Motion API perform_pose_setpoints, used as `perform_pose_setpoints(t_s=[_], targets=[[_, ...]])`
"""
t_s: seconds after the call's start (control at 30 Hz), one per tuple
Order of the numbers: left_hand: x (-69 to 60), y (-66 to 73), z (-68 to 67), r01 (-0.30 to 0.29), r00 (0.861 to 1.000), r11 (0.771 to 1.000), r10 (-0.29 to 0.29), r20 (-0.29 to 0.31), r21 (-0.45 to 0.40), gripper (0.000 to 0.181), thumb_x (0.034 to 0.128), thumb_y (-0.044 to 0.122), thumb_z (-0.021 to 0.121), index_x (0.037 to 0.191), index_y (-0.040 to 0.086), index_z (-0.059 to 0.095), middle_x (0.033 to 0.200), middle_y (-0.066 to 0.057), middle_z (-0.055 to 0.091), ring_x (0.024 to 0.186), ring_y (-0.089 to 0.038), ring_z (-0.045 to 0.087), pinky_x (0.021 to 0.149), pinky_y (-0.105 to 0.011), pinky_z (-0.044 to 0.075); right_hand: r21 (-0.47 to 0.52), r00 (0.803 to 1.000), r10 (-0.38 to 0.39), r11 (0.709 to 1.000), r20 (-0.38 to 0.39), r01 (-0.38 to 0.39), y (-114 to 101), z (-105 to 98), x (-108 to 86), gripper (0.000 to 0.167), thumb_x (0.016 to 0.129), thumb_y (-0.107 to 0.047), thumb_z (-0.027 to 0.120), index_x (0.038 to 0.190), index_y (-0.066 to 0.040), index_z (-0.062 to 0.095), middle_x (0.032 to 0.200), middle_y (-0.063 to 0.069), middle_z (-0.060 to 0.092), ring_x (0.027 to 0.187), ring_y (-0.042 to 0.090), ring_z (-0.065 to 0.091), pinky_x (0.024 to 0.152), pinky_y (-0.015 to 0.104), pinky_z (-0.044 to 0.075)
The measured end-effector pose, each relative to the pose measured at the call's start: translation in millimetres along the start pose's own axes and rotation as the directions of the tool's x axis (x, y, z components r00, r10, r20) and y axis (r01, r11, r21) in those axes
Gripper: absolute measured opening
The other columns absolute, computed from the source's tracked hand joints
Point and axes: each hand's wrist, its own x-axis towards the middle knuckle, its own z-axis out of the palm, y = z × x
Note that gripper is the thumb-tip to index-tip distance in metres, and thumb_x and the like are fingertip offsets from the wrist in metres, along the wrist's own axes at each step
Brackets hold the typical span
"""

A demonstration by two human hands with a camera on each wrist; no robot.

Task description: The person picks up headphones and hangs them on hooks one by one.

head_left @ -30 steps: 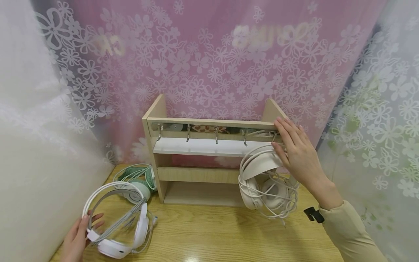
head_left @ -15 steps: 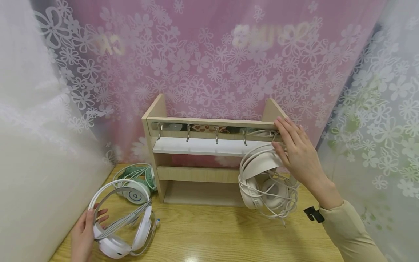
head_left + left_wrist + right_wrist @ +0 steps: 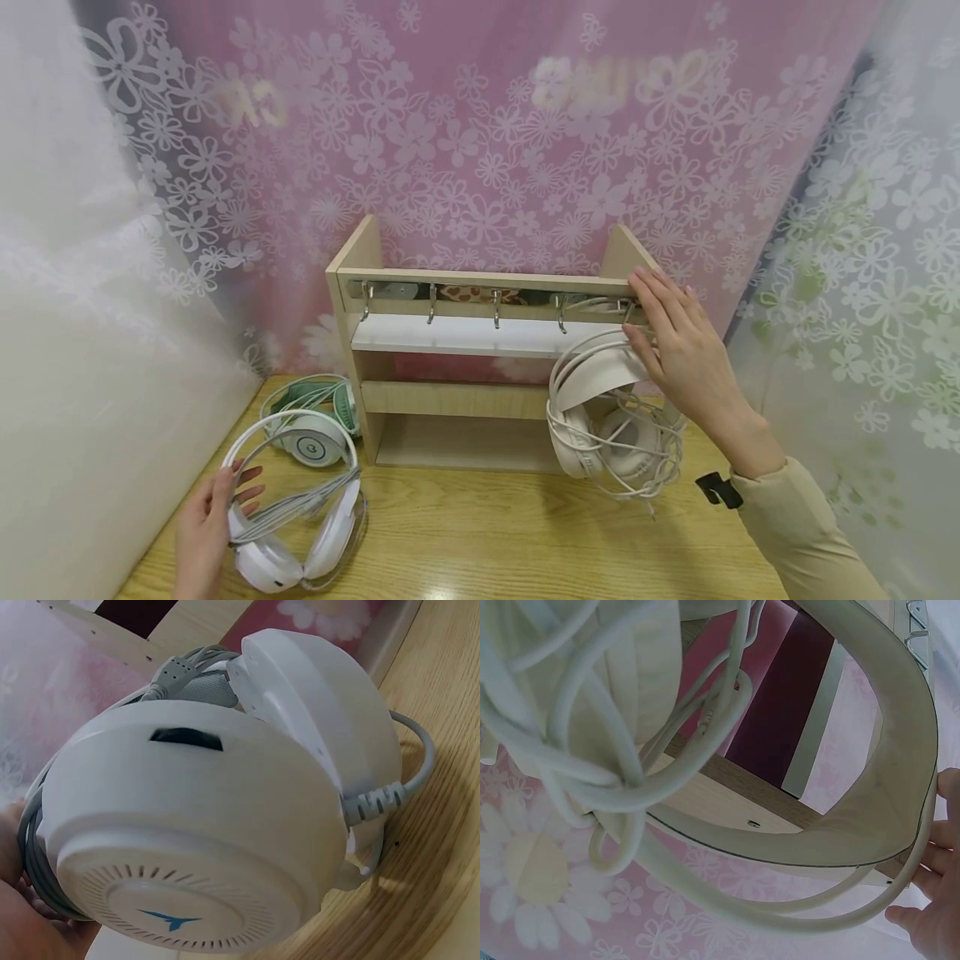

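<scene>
White headphones [image 3: 268,568] with a bundled grey cable are in my left hand [image 3: 204,518], which grips one side of them low over the table at the front left. In the left wrist view, an ear cup [image 3: 195,787] with a blue mark fills the middle, and only part of the hand shows at the left edge. My right hand [image 3: 686,362] rests with long fingers over the right end of the wooden rack [image 3: 480,277]. Cream headphones [image 3: 603,375], wrapped in their own cable, hang there beneath it; the hand hides their hanging point. The right wrist view shows fingertips beside their headband [image 3: 900,750].
Several metal hooks [image 3: 497,310] line the rack's front. Green and white headphones [image 3: 311,446] lie on the wooden table [image 3: 450,533] left of the rack. A pink flowered curtain [image 3: 480,150] stands behind, with pale sheets on both sides.
My left hand has moved right and slightly up with the white headphones, turning them a little more upright. My right hand and the cream headphones have stayed in place.
</scene>
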Motion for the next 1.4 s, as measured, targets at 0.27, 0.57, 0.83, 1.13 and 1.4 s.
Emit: perform_pose_setpoints(t_s=[0.27, 0.57, 0.83, 1.13, 1.4], targets=[[-1.3, 0.8, 3.1, 0.013, 1.0, 1.0, -0.013, -0.011, 0.028, 0.05, 0.1074, 0.035, 0.047, 0.137, -0.005, 0.052, 0.099, 0.015, 0.074, 0.084, -0.007, 0.074, 0.072, -0.023, 0.061, 0.001, 1.0, 0.006, 1.0, 0.007, -0.006, -0.3, 0.4, -0.4, 0.064, 0.11, -0.049, 0.032, 0.156, -0.004, 0.036, 0.159, 0.016, 0.039, 0.149, 0.035, 0.031, 0.126, 0.05, 0.016], [-2.9, -1.1, 1.7, 0.018, 0.999, 1.0, -0.019, -0.036, -0.017, 0.022, 0.1077, 0.032, 0.048, 0.118, 0.021, 0.064, 0.097, 0.013, 0.075, 0.083, -0.009, 0.074, 0.072, -0.021, 0.06, -0.001, 1.0, 0.002, 1.0, 0.003, -0.002, 0.2, 1.5, -0.8, 0.066, 0.11, -0.05, 0.03, 0.156, -0.003, 0.036, 0.159, 0.016, 0.039, 0.149, 0.035, 0.031, 0.126, 0.049, 0.016], [-5.1, -4.6, -1.2, -0.03, 0.999, 0.995, 0.031, 0.012, -0.091, 0.023, 0.1088, 0.03, 0.045, 0.115, 0.021, 0.065, 0.1, 0.009, 0.076, 0.083, -0.01, 0.075, 0.073, -0.023, 0.061, 0.0, 1.0, -0.002, 1.0, 0.003, 0.002, 0.2, 0.6, 0.2, 0.065, 0.11, -0.048, 0.032, 0.156, -0.003, 0.036, 0.159, 0.016, 0.038, 0.149, 0.035, 0.031, 0.126, 0.05, 0.016], [-3.6, 1.6, 6.8, -0.065, 0.998, 0.978, 0.066, -0.004, -0.196, 0.024, 0.1089, 0.029, 0.045, 0.115, 0.017, 0.065, 0.101, 0.002, 0.076, 0.085, -0.012, 0.075, 0.073, -0.024, 0.061, 0.002, 1.0, -0.001, 1.0, 0.004, 0.001, 0.8, 0.1, -0.2, 0.063, 0.11, -0.047, 0.035, 0.156, -0.003, 0.037, 0.159, 0.016, 0.039, 0.149, 0.035, 0.032, 0.126, 0.049, 0.016], [-2.1, 12.9, 19.7, -0.095, 0.995, 0.961, 0.083, -0.058, -0.26, 0.024, 0.1098, 0.023, 0.044, 0.115, 0.012, 0.065, 0.097, -0.001, 0.076, 0.081, -0.013, 0.076, 0.071, -0.025, 0.061, 0.004, 1.0, -0.002, 1.0, 0.008, 0.002, 0.4, -0.3, 0.5, 0.065, 0.11, -0.048, 0.032, 0.156, -0.003, 0.036, 0.159, 0.016, 0.038, 0.149, 0.036, 0.032, 0.126, 0.05, 0.016]])
